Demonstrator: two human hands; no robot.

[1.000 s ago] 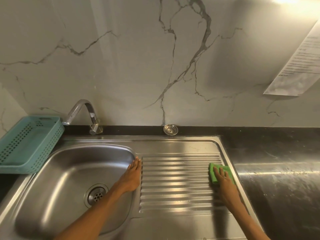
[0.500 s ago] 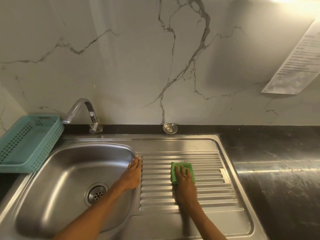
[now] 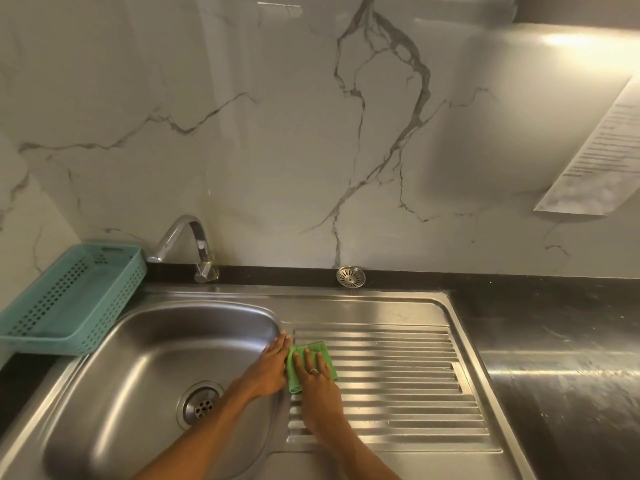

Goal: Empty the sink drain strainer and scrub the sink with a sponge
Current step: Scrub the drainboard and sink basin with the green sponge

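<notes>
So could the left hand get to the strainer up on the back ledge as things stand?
Probably yes: the left hand rests flat on the basin rim holding nothing, and nothing stands between it and the strainer.

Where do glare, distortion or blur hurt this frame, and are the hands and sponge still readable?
Head view: a bright hotspot on the wall top right, and streaky glare on the dark counter. Wide-angle bending bows the counter edge and tilts the paper, whose text is too blurred to read. The left hand, right hand and green sponge on the drainboard are sharp.
</notes>
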